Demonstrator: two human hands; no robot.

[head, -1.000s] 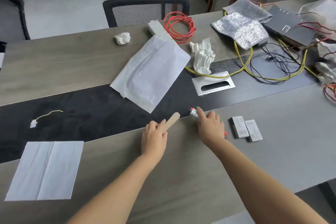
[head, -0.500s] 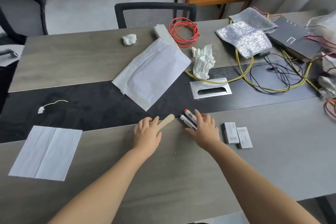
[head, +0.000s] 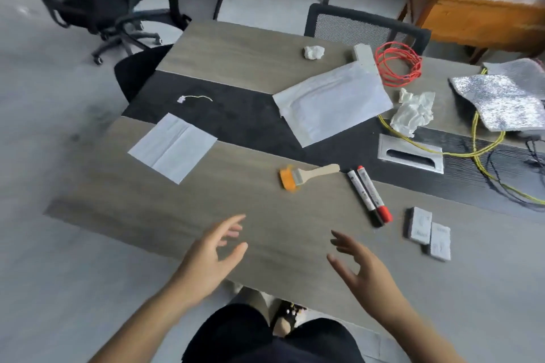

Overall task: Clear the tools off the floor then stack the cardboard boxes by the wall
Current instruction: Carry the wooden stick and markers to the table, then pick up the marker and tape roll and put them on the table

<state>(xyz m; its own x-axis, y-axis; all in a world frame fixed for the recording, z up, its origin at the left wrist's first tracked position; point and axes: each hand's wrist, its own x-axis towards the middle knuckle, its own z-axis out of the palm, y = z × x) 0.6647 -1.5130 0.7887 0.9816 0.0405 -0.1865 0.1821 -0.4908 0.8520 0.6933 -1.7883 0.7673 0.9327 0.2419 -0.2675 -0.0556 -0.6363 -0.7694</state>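
Both hands, left [head: 206, 262] & right [head: 364, 271], empty w/ fingers spread, above table [head: 147, 215]; brush [head: 303, 175] beyond

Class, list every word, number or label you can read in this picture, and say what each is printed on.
None can be read.
Two markers: print on the barrels, too blurred.
Two small grey boxes: faint marks on top, unreadable.
White envelope and folded paper: no print visible.

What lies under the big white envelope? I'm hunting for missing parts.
A grey bar juts out from beneath the white envelope at its far corner, beside the red wire coil. Anything else beneath stays covered.
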